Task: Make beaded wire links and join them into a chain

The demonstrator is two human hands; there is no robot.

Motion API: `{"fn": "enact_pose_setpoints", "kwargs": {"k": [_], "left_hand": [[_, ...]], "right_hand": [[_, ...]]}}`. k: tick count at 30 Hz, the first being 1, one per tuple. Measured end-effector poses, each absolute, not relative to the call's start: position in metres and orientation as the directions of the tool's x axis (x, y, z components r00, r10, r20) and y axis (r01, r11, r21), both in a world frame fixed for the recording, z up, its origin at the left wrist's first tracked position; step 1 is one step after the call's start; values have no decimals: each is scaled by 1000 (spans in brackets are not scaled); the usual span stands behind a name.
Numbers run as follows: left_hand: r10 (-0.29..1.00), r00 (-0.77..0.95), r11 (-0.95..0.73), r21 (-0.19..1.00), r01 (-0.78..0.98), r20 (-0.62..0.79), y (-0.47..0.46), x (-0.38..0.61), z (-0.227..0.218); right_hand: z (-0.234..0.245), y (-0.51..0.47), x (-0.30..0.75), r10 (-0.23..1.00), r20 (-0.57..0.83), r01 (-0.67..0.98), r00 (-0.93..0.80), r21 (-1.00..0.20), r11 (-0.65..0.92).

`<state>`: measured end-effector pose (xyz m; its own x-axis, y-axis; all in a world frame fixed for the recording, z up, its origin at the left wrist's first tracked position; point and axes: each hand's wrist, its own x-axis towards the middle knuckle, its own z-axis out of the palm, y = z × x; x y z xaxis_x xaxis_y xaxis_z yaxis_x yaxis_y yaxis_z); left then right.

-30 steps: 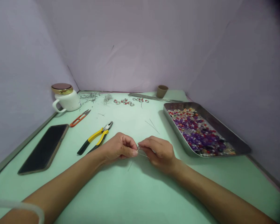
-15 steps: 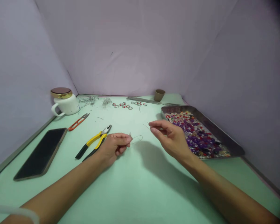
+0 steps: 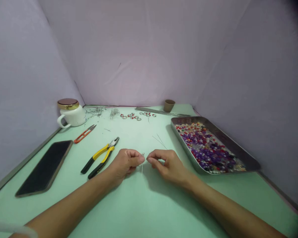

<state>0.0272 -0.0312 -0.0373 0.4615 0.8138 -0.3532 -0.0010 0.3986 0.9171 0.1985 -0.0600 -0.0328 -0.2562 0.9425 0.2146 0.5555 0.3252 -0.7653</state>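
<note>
My left hand (image 3: 126, 163) rests on the green table (image 3: 149, 205), thumb and forefinger pinched on a thin piece of wire (image 3: 142, 165) that hangs down from the fingertips. My right hand (image 3: 167, 164) is curled beside it, its fingertips pinched together right at the top of the same wire. The two hands almost touch. Yellow-handled pliers (image 3: 100, 157) lie just left of my left hand.
A metal tray (image 3: 248, 161) of several coloured beads stands at the right. A dark phone (image 3: 44, 168), orange snips (image 3: 84, 133) and a white lidded jar (image 3: 71, 113) are on the left. Beaded rings (image 3: 131, 116), wire bits and a small cup (image 3: 169, 105) lie at the back.
My right hand, which had lifted away toward the tray half a second ago, has come back to the left hand and pinched at the wire. The wire now hangs straight down.
</note>
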Motion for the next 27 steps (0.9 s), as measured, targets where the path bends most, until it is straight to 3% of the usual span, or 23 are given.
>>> {"fn": "enact_pose_setpoints", "kwargs": {"k": [3,7,10,12,17,22,24,27], "left_hand": [[849,411,376,926,-27,-333,-30,28,-39],[885,355,337,940,-46,-300,-29,26,-40],[889,335,353,933,-66,-312,-29,24,-40],[873,359,377,924,-66,-330,-29,23,-39],[838,389,469,869,-158,-382,-28,25,-39],[828,384,519,817,-251,-409,-25,23,-33],[817,405,539,795,-278,-412,-25,23,-30],[802,441,554,779,-294,-403,-29,25,-26]], "right_hand": [[-30,-59,199,960,132,559,-245,-790,251],[-30,-54,201,942,-74,411,-326,-909,71],[-31,-51,204,923,-160,393,-350,-919,-10],[-33,-51,206,940,-121,482,-320,-875,51],[-30,-54,209,960,183,740,-212,-611,280],[-27,-67,200,840,537,764,-78,-509,396],[-33,-72,192,844,517,723,-145,-527,447],[-46,-76,180,911,389,633,-137,-673,382]]}}
